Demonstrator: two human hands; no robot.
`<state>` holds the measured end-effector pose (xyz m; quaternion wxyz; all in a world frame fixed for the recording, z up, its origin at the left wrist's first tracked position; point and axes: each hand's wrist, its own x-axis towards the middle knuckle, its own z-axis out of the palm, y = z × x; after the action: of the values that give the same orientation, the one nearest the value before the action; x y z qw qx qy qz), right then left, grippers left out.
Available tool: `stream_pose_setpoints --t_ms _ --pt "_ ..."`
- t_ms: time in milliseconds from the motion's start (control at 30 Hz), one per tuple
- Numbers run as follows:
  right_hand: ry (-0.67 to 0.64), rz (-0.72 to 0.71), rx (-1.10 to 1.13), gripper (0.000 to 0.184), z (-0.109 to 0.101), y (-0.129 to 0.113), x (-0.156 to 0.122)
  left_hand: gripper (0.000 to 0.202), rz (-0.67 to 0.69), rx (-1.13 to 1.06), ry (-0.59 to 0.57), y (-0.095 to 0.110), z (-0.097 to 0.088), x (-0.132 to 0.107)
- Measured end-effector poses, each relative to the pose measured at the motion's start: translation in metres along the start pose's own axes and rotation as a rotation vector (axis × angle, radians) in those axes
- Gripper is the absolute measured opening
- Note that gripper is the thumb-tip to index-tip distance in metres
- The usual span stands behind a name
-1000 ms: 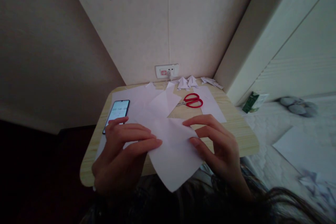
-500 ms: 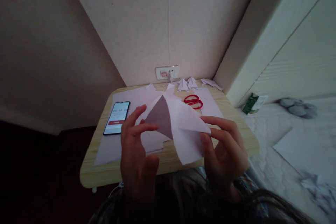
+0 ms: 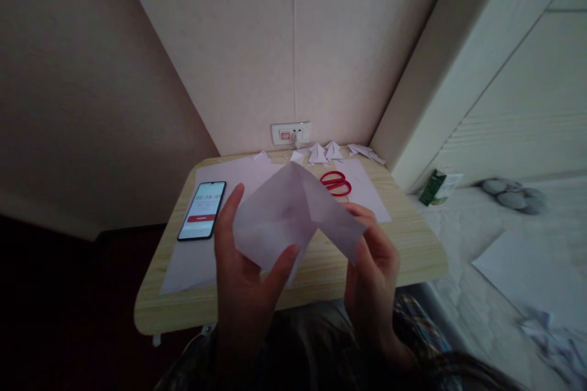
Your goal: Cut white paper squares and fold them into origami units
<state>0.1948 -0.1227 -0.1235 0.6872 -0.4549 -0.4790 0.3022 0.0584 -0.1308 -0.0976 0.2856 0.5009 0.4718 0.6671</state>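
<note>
A folded sheet of white paper is held up above the front of a small wooden table. My left hand grips its left part, thumb at the lower edge and a finger up behind the left side. My right hand pinches the paper's right corner. The paper hides most of the fingers of both hands. Red scissors lie on the table behind the held paper.
A phone with a lit screen lies on flat white sheets at the table's left. Several small folded paper shapes sit by the wall socket. A bed with a loose sheet and a green box is on the right.
The paper was lifted off the table and turned over in both hands. My left hand moved from pressing it flat to gripping its left side; the right hand rose with its corner.
</note>
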Motion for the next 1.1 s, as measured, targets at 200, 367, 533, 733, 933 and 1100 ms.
stream_pose_setpoints --t_ms 200,367,533,733,933,1100 --pt "-0.103 -0.028 -0.040 0.015 0.008 -0.010 -0.003 0.108 0.097 0.092 0.014 0.003 0.007 -0.010" --pt "-0.184 -0.143 -0.162 0.014 0.011 -0.007 -0.003 0.112 0.074 0.126 0.003 0.002 0.008 -0.010" --pt "-0.237 -0.196 -0.232 0.013 0.014 -0.005 -0.005 0.118 -0.021 0.005 -0.085 0.004 0.007 -0.011" --pt "-0.217 -0.301 -0.333 0.023 0.014 0.002 -0.012 0.081 0.024 0.139 -0.226 0.000 -0.003 -0.004" --pt "-0.298 -0.285 -0.398 0.018 0.012 0.000 -0.012 0.067 -0.004 0.187 -0.388 -0.003 -0.007 0.007" --pt "-0.416 -0.294 -0.340 0.015 0.008 -0.012 -0.003 0.025 -0.141 0.136 -0.274 -0.011 -0.003 0.010"
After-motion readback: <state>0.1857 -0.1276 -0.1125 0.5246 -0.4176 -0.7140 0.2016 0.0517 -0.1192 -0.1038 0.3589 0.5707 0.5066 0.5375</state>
